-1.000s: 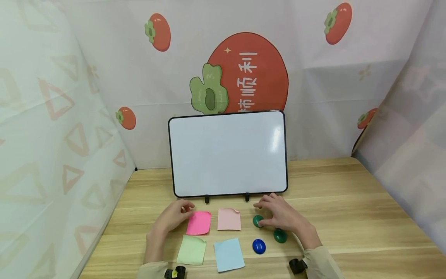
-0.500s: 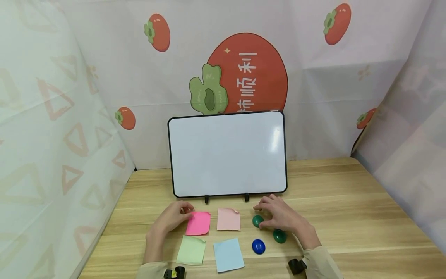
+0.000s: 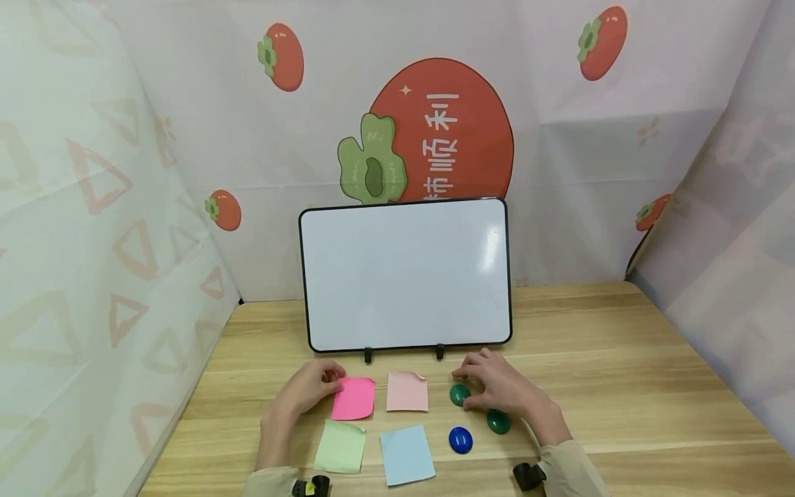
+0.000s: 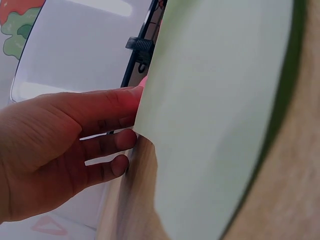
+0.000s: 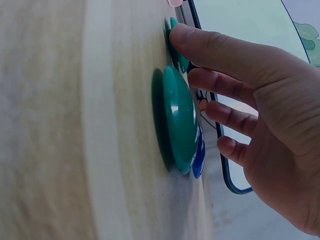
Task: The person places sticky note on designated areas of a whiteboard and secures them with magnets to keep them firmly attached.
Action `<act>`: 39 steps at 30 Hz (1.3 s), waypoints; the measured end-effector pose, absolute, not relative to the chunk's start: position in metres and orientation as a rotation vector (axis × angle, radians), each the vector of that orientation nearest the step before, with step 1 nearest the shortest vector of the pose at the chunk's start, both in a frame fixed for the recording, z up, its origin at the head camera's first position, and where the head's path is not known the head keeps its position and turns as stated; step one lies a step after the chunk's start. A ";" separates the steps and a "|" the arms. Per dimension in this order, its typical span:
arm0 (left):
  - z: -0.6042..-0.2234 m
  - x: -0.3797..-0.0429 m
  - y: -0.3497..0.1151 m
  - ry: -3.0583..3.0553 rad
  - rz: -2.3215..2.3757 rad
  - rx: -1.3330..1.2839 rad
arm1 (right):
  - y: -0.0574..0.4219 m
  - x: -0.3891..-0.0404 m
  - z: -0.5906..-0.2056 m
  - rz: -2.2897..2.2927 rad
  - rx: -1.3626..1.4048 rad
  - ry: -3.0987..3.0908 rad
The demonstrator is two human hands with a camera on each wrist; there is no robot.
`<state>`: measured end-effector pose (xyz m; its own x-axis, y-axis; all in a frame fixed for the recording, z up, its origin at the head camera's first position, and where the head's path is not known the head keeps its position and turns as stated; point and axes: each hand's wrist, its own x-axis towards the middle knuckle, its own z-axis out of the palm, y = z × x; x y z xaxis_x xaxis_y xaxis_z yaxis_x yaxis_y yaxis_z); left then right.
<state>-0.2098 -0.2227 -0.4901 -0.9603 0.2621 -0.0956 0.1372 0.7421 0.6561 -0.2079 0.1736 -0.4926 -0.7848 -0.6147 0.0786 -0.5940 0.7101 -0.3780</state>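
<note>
My left hand (image 3: 308,386) is at the upper left corner of the hot pink sticky note (image 3: 355,400), thumb tip on its edge and fingers bent. The green sticky note (image 4: 215,100) hides that contact in the left wrist view, so I cannot tell whether the thumb and finger pinch the corner. My right hand (image 3: 499,381) arches over a green round magnet (image 3: 459,394), its thumb tip at the magnet's edge and its other fingers loosely bent and spaced apart. Under that palm lies a second green magnet (image 5: 180,120). A blue magnet (image 3: 461,440) lies nearer the front.
A blank whiteboard (image 3: 406,276) in a black frame leans on small black feet (image 3: 439,351) behind the hands. Pale pink (image 3: 407,392) and light blue (image 3: 408,455) sticky notes lie mid-table. Persimmon-printed cloth (image 3: 559,159) hangs behind the wooden table (image 3: 590,331).
</note>
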 end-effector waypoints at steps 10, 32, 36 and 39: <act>-0.490 -0.211 -0.222 2.766 1.017 0.306 | 0.173 -0.207 -0.492 -0.636 -1.031 2.817; -0.486 -0.211 -0.223 2.741 1.060 0.239 | 0.172 -0.207 -0.490 -0.687 -0.991 2.770; -0.486 -0.211 -0.224 2.739 1.061 0.235 | 0.172 -0.207 -0.491 -0.692 -0.965 2.763; -0.487 -0.211 -0.225 2.733 1.066 0.226 | 0.172 -0.207 -0.492 -0.696 -0.960 2.761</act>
